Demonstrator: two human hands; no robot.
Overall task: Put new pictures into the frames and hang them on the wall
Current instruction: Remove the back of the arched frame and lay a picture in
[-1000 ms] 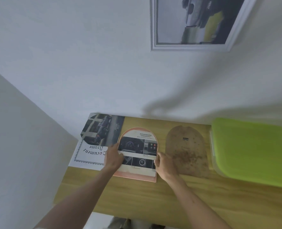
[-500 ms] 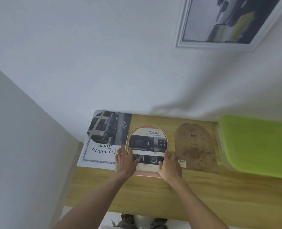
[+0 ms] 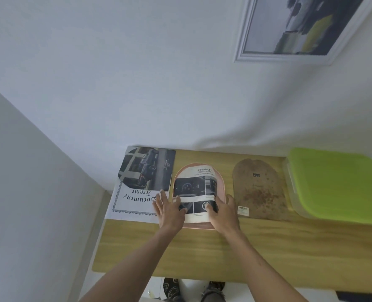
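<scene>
An arch-shaped pink frame (image 3: 221,182) lies flat on the wooden table (image 3: 267,247), with a cut-out car dashboard picture (image 3: 194,184) laid inside it. My left hand (image 3: 169,211) and my right hand (image 3: 223,211) press flat on the picture's lower part, fingers spread. The frame's brown arch-shaped backing board (image 3: 260,188) lies to the right. A white rectangular frame (image 3: 294,29) with a picture hangs on the wall above right.
A car brochure page (image 3: 148,168) with an arch cut out lies on a "Document Frame" sheet (image 3: 134,201) at the table's left. A clear box with a green lid (image 3: 337,184) sits at the right. Walls close in left and behind.
Both hands slid from the frame's side edges onto the picture's lower part, fingers flattening on it. The view shifted, so the table appears further right.
</scene>
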